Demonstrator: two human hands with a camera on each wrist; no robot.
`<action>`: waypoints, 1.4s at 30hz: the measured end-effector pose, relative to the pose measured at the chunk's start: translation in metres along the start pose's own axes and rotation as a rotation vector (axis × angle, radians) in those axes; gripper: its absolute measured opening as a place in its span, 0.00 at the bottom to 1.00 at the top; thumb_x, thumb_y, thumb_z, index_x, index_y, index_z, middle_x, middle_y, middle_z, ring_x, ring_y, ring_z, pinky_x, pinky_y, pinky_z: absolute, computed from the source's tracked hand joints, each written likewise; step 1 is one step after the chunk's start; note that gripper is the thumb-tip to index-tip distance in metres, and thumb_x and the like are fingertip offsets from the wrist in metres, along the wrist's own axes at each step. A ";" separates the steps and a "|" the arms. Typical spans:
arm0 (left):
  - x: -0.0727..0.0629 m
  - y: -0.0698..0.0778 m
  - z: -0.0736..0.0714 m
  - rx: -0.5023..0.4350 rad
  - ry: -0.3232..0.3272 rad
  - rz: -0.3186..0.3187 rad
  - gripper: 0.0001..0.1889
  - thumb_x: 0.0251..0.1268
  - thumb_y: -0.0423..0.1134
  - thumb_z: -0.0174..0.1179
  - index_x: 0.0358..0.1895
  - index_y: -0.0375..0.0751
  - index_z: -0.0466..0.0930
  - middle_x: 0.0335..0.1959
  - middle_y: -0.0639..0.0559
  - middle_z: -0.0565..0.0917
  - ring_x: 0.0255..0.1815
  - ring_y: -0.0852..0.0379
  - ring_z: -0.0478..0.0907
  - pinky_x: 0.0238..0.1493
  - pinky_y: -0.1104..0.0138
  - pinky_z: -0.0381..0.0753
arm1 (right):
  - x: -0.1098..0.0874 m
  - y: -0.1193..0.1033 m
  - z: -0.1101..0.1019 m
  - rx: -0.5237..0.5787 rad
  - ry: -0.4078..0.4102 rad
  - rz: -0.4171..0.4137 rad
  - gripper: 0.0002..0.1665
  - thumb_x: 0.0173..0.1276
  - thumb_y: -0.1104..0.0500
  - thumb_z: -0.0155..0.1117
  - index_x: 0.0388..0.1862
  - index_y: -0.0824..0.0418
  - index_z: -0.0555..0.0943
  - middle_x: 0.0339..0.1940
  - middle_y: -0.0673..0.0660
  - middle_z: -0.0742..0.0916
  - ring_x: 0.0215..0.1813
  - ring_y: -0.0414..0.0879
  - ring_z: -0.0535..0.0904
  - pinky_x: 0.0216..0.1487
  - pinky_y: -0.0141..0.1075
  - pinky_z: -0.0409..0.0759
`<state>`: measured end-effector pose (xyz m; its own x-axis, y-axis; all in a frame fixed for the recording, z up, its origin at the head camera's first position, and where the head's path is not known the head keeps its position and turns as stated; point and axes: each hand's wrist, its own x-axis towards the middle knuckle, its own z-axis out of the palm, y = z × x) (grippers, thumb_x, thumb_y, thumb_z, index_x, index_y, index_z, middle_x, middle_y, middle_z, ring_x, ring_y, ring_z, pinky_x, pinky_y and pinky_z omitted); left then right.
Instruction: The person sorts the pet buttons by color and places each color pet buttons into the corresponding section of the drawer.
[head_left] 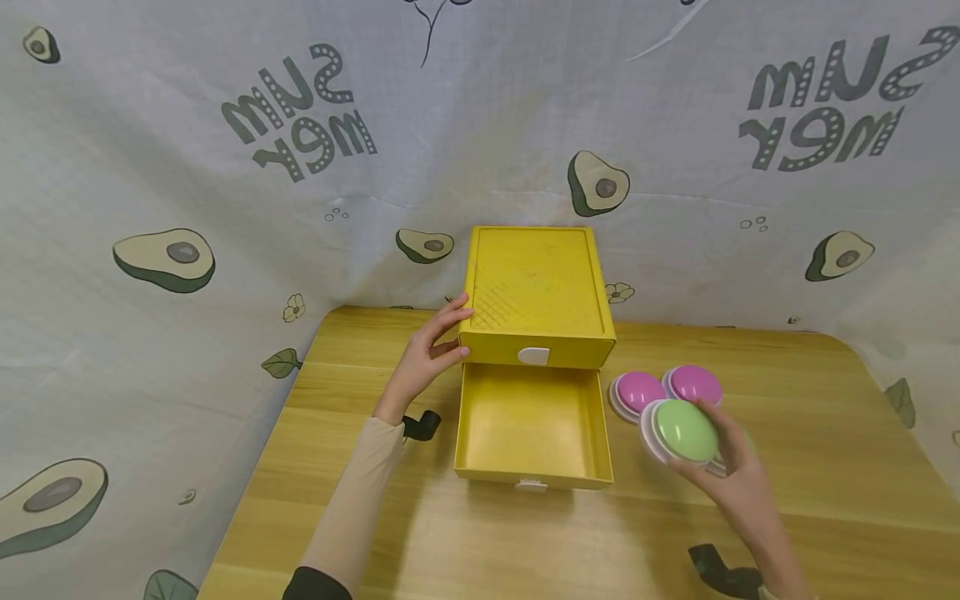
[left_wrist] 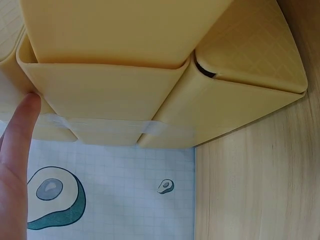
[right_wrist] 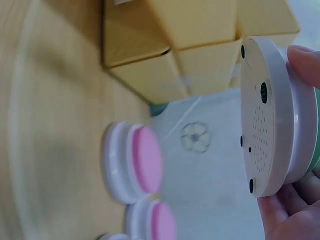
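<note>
A yellow drawer box stands on the table with its lower drawer pulled out; nothing lies inside that drawer. My left hand touches the box's left side near the front corner, fingers fairly straight; one finger shows against the side in the left wrist view. My right hand grips a green-topped white push button by its rim, lifted and tilted to the drawer's right. Its white underside, with speaker holes and small dark feet, faces the right wrist camera.
Two pink-topped push buttons sit on the wooden table right of the box. Another green button is partly hidden behind my right hand. Dark wrist-camera parts stick out by each wrist. A printed avocado cloth hangs behind.
</note>
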<state>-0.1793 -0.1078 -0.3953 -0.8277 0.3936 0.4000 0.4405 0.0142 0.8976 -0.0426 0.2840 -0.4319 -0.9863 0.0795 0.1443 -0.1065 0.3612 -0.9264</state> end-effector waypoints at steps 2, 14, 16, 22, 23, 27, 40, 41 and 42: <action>0.000 0.000 0.000 -0.003 0.000 -0.004 0.25 0.63 0.22 0.57 0.64 0.28 0.67 0.74 0.42 0.57 0.71 0.45 0.58 0.59 0.49 0.71 | 0.001 -0.007 0.001 0.034 -0.012 -0.031 0.52 0.54 0.78 0.67 0.75 0.55 0.59 0.68 0.46 0.68 0.63 0.33 0.63 0.53 0.18 0.65; 0.000 -0.001 0.000 -0.002 0.004 0.008 0.25 0.63 0.21 0.57 0.64 0.28 0.66 0.74 0.42 0.57 0.71 0.44 0.58 0.59 0.48 0.71 | 0.007 -0.046 0.013 0.068 -0.060 -0.185 0.54 0.46 0.81 0.70 0.73 0.63 0.62 0.70 0.52 0.70 0.69 0.37 0.63 0.61 0.20 0.62; 0.000 -0.001 0.000 -0.004 0.005 0.006 0.25 0.63 0.21 0.57 0.64 0.28 0.66 0.74 0.42 0.57 0.71 0.44 0.58 0.59 0.48 0.71 | 0.008 -0.051 0.016 0.064 -0.075 -0.191 0.54 0.46 0.80 0.71 0.73 0.62 0.62 0.70 0.53 0.71 0.69 0.37 0.62 0.62 0.21 0.61; -0.001 0.000 0.001 -0.010 0.006 0.002 0.25 0.63 0.21 0.57 0.64 0.27 0.66 0.74 0.41 0.57 0.71 0.45 0.58 0.60 0.47 0.70 | 0.008 -0.058 0.027 0.100 -0.115 -0.200 0.54 0.46 0.82 0.70 0.73 0.63 0.61 0.70 0.50 0.70 0.72 0.38 0.57 0.67 0.22 0.52; -0.001 0.000 0.001 -0.010 0.006 0.002 0.25 0.63 0.21 0.57 0.65 0.27 0.66 0.74 0.41 0.57 0.71 0.45 0.58 0.60 0.47 0.70 | 0.009 -0.059 0.029 0.106 -0.119 -0.209 0.54 0.46 0.82 0.69 0.73 0.63 0.61 0.69 0.49 0.70 0.72 0.38 0.57 0.67 0.22 0.52; -0.001 -0.001 0.001 -0.011 0.008 0.004 0.26 0.63 0.21 0.57 0.65 0.27 0.66 0.74 0.42 0.57 0.71 0.45 0.58 0.60 0.47 0.70 | 0.012 -0.061 0.037 0.137 -0.148 -0.263 0.54 0.44 0.83 0.70 0.72 0.67 0.61 0.69 0.56 0.71 0.71 0.41 0.59 0.68 0.24 0.54; -0.001 -0.019 0.000 -0.016 0.013 0.014 0.26 0.64 0.24 0.58 0.66 0.34 0.68 0.74 0.50 0.58 0.72 0.49 0.58 0.60 0.50 0.71 | 0.017 -0.072 0.062 0.130 -0.196 -0.319 0.52 0.43 0.80 0.74 0.70 0.66 0.65 0.66 0.65 0.72 0.68 0.40 0.65 0.65 0.25 0.59; -0.001 -0.015 0.000 -0.018 0.012 0.011 0.26 0.64 0.23 0.58 0.66 0.33 0.68 0.74 0.49 0.57 0.72 0.48 0.58 0.60 0.49 0.70 | 0.018 -0.073 0.064 0.131 -0.199 -0.317 0.52 0.43 0.79 0.74 0.70 0.65 0.65 0.66 0.64 0.72 0.67 0.40 0.65 0.65 0.25 0.59; -0.001 -0.011 0.001 -0.014 0.013 0.004 0.26 0.64 0.23 0.58 0.65 0.31 0.67 0.74 0.47 0.57 0.72 0.48 0.58 0.60 0.49 0.70 | 0.018 -0.074 0.065 0.131 -0.203 -0.319 0.52 0.44 0.79 0.74 0.70 0.65 0.65 0.66 0.64 0.72 0.67 0.40 0.65 0.65 0.25 0.59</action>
<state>-0.1831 -0.1075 -0.4053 -0.8301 0.3821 0.4061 0.4392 -0.0005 0.8984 -0.0604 0.1981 -0.3834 -0.9045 -0.2076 0.3725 -0.4137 0.2156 -0.8845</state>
